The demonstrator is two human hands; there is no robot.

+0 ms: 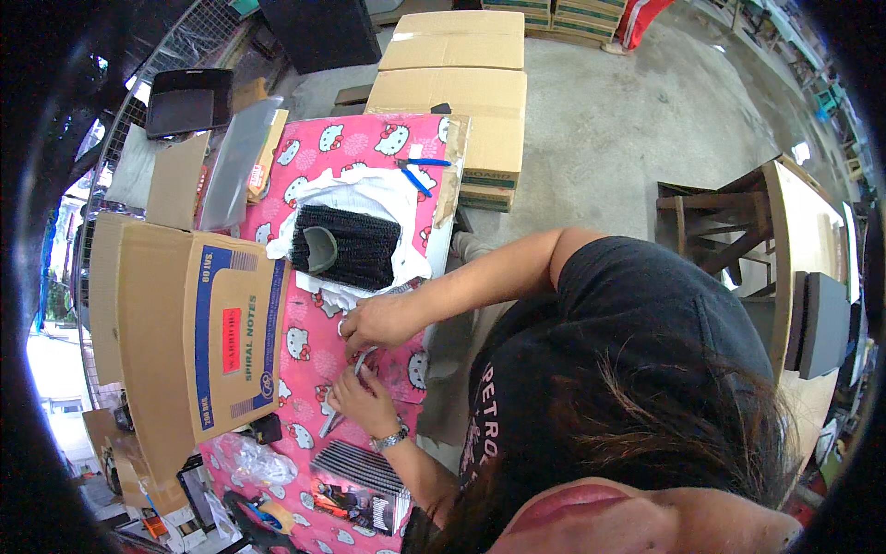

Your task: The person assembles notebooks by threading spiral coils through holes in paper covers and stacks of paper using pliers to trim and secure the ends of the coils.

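My right hand [383, 321], with a ring on one finger, reaches in from the upper side, its fingers bent down in a pinch. Just below it, my left hand [365, 399], with a wristwatch, closes its fingers around a thin grey strip [366, 355]. What the right fingertips hold is hidden. Beside the right hand, a pile of black spiral binding coils [365, 245] lies on a white cloth [406, 263]. A grey curved piece [320, 249] rests on the coils. Near my left wrist lie spiral-bound notebooks [360, 494] with dark printed covers.
A pink patterned cloth [297, 314] covers the table. Blue-handled cutters [425, 173] lie at its far end. An open cardboard box [185, 323] stands along the left, near clear plastic [249, 459]. Stacked cartons [452, 102] stand behind. A wooden table [803, 217] is at right.
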